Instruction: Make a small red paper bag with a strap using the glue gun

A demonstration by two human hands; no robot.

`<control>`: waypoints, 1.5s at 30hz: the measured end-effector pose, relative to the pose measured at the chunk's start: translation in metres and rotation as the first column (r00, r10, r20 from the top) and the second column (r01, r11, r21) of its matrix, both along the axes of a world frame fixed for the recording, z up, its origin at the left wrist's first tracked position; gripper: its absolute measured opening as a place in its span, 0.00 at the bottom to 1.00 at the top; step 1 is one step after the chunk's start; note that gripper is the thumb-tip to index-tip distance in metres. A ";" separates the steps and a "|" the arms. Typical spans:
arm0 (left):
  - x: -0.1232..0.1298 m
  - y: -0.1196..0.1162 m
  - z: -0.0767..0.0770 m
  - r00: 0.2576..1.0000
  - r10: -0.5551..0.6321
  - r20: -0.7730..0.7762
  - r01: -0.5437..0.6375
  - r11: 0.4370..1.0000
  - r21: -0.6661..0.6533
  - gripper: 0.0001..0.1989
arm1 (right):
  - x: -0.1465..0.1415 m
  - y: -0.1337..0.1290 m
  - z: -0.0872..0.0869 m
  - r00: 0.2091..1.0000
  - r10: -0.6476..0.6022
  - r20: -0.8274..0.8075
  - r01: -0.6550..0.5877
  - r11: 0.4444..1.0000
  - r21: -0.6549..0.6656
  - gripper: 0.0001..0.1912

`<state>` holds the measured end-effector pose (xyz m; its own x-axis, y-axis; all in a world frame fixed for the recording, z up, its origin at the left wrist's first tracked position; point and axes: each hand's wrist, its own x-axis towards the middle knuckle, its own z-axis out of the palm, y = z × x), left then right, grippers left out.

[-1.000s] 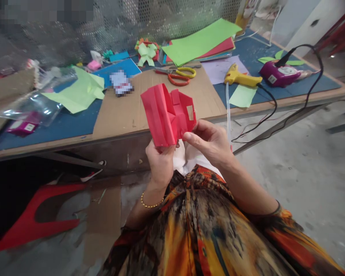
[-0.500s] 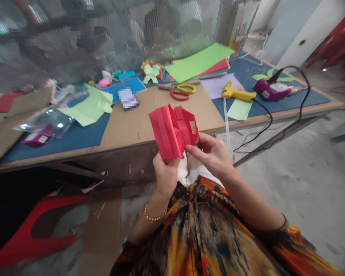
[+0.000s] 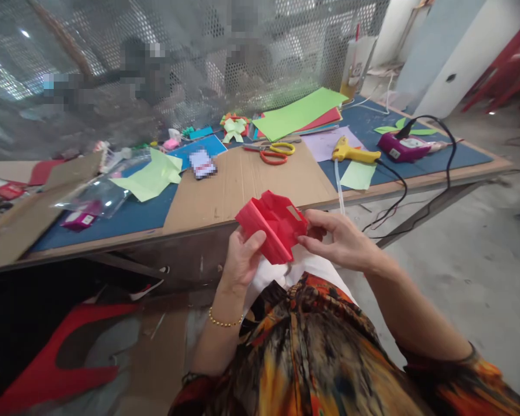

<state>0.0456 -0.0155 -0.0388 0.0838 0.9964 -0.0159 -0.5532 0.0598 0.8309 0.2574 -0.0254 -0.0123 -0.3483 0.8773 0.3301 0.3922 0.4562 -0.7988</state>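
A folded red paper piece (image 3: 271,228), shaped like a small open box with a pale strip on its right flap, is held above my lap at the table's front edge. My left hand (image 3: 242,257) grips its left side, thumb on the front face and the other fingers hidden beneath. At its right end, my right hand (image 3: 335,237) pinches the paper's edge between thumb and fingers. Beyond the paper, red-and-yellow-handled scissors (image 3: 275,151) lie on a cardboard sheet (image 3: 225,196). A yellow glue gun (image 3: 353,152) rests to their right, on the table.
Green sheets (image 3: 303,112) lie at the back, near a paper bow (image 3: 234,128). A purple device (image 3: 403,147) with a black cable sits at right. Plastic wrapping (image 3: 108,193) and light green paper (image 3: 151,176) are at left. A drink cup (image 3: 354,69) stands behind.
The red paper has come lower and tilted, showing more of its inside. My left thumb now lies over its front face. The right hand still pinches the right end.
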 end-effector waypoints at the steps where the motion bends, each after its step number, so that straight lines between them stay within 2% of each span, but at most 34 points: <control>1: 0.004 0.000 -0.002 1.000 0.019 -0.001 -0.019 0.999 -0.029 0.27 | 0.002 0.000 0.000 1.000 -0.006 0.018 0.006 1.000 0.022 0.09; 3: 0.011 0.000 -0.005 0.997 0.070 -0.011 -0.071 0.996 -0.052 0.25 | 0.004 0.001 -0.001 0.999 -0.021 0.038 0.018 0.998 0.059 0.11; 7: 0.024 -0.005 -0.007 0.977 0.213 -0.025 -0.214 0.977 -0.018 0.23 | 0.003 0.002 -0.006 0.999 -0.042 0.010 0.040 0.992 0.123 0.16; 11: 0.034 -0.009 -0.010 0.961 0.275 -0.007 -0.275 0.961 0.005 0.23 | -0.006 0.004 -0.017 0.988 -0.152 -0.033 0.155 0.968 0.199 0.27; 14: 0.035 -0.012 -0.016 0.969 0.243 -0.035 -0.242 0.970 0.021 0.25 | -0.011 0.005 -0.022 0.980 -0.198 0.005 0.193 0.957 0.216 0.27; 18: 0.019 -0.013 -0.023 0.983 0.157 -0.091 -0.154 0.987 0.047 0.26 | -0.010 0.003 -0.021 0.977 -0.195 0.092 0.169 0.958 0.233 0.11; 20: 0.007 -0.011 -0.022 0.985 0.123 -0.123 -0.113 0.990 0.089 0.25 | -0.008 0.002 -0.018 0.973 -0.187 0.136 0.146 0.953 0.265 0.05; 23: -0.007 -0.007 -0.017 0.979 0.114 -0.171 -0.093 0.988 0.125 0.24 | -0.008 0.000 -0.016 0.965 -0.172 0.199 0.106 0.947 0.304 0.02; 27: -0.013 -0.008 -0.012 0.964 0.070 -0.256 -0.041 0.992 0.115 0.19 | -0.012 -0.003 -0.016 0.916 -0.209 0.342 0.062 0.916 0.396 0.06; 30: -0.011 -0.010 -0.012 0.952 0.059 -0.299 -0.031 0.995 0.098 0.13 | -0.017 -0.006 -0.017 0.841 -0.292 0.456 0.019 0.858 0.514 0.12; 34: -0.007 -0.010 -0.015 0.948 0.082 -0.308 -0.062 0.995 0.074 0.10 | -0.022 -0.009 -0.019 0.786 -0.381 0.487 0.006 0.793 0.610 0.16; 37: -0.006 -0.009 -0.015 0.955 0.054 -0.292 -0.040 0.998 0.055 0.11 | -0.023 -0.012 -0.022 0.793 -0.380 0.477 0.014 0.794 0.608 0.14; 41: -0.008 -0.010 -0.016 0.953 0.047 -0.299 -0.026 0.997 0.072 0.12 | -0.020 -0.016 -0.027 0.849 -0.311 0.427 -0.002 0.807 0.591 0.17; 45: -0.008 -0.012 -0.018 0.948 0.054 -0.313 -0.030 0.996 0.080 0.14 | -0.018 -0.019 -0.030 0.912 -0.258 0.320 0.072 0.867 0.493 0.18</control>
